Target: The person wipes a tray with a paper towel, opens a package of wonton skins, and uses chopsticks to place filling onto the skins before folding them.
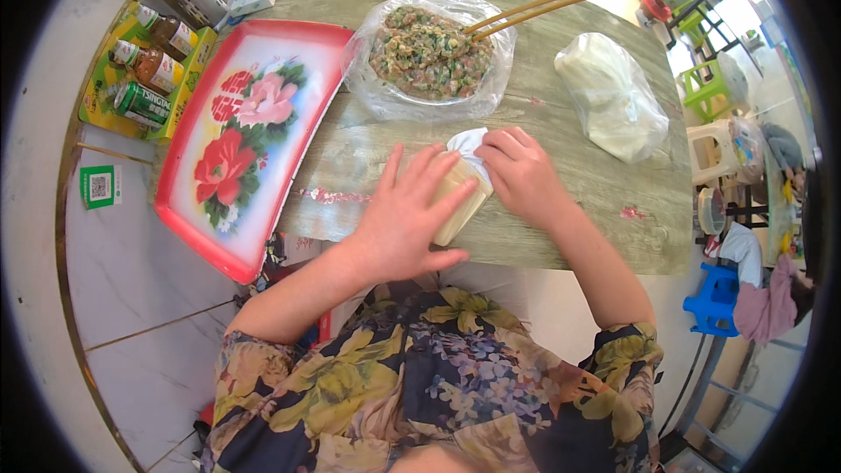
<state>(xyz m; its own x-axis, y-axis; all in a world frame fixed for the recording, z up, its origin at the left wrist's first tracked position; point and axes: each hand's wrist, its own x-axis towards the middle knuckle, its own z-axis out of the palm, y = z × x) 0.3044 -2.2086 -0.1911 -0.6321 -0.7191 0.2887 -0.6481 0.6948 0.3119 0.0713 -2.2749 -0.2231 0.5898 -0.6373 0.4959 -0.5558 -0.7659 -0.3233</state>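
Note:
A stack of pale yellow dough wrappers [468, 213] lies near the table's front edge. My left hand [401, 217] rests across it with fingers spread, hiding its left side. At the far end of the stack, my right hand [519, 171] pinches a thin white sheet [465, 141]; whether it is paper or plastic I cannot tell. Beyond my hands sits minced filling with chopped greens [427, 52] in a container lined with a clear plastic bag [387, 102]. A pair of wooden chopsticks [532, 13] is stuck in the filling, handles pointing right.
Left of my hands, a red-rimmed floral tray [172, 164] overhangs the table edge [539, 256]. A tied plastic bag with pale contents [611, 98] lies right. Bottles [158, 69], a green can [141, 105] and a chopstick holder [197, 0] stand far left. Another person [765, 302] is at right.

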